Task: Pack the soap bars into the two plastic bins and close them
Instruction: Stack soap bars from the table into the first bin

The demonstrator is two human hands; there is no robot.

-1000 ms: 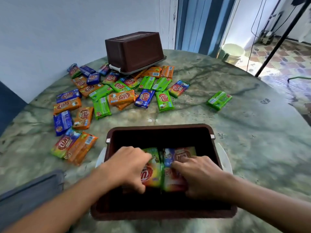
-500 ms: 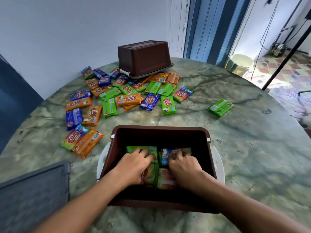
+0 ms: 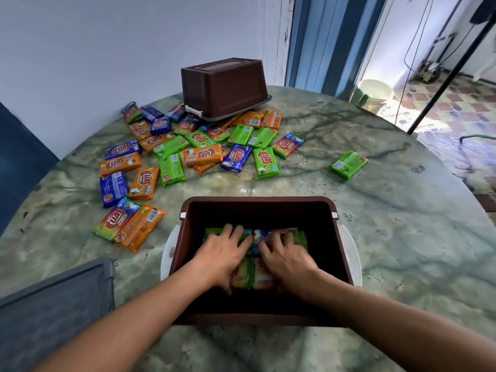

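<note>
Both hands — left hand and right hand — side by side, flat-fingered, pressing soap bars into open bin at 6 o'clock, likely stiff, light, slick-wrapped, best pinched by long edges; more bars lying at 11 o'clock near upturned bin.

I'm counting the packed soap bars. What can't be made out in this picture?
- Head view: soap bars in the open bin are mostly covered by the left hand and right hand.
- The upside-down bin hides bars behind it.
- The grey lid is cut off by the frame edge.
</note>
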